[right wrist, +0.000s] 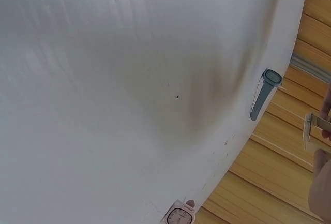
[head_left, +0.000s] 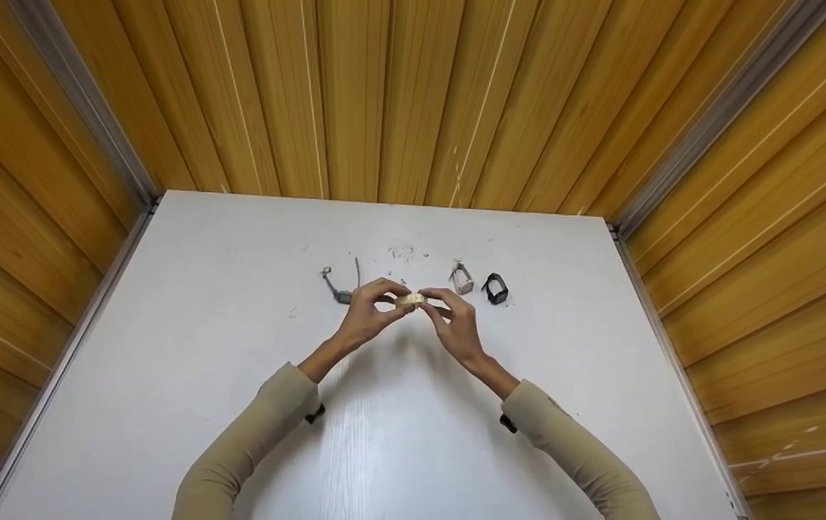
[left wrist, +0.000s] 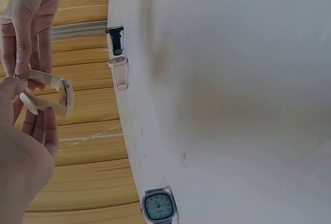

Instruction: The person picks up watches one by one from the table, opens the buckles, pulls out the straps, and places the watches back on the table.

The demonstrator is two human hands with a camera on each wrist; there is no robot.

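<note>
Above the white table, a cream wristwatch [head_left: 411, 299] is held between both hands, its strap bent into a loop. My left hand [head_left: 369, 310] pinches the strap from the left between thumb and fingers. From the other side my right hand [head_left: 458, 326] also pinches the strap. In the left wrist view, the fingertips of both hands meet at the strap ends of the watch [left wrist: 66, 99], across from its case; the buckle is partly covered. Only part of the watch [right wrist: 309, 131] shows at the right edge of the right wrist view.
A grey-blue watch [head_left: 342, 297] lies on the table [head_left: 239, 238] beyond my left hand, its strap spread out. Beyond my right hand stand a pale pink watch [head_left: 462, 279] and a black watch [head_left: 496, 289], both looped. Small dark marks dot the tabletop. Wood-patterned walls [head_left: 355, 101] surround it.
</note>
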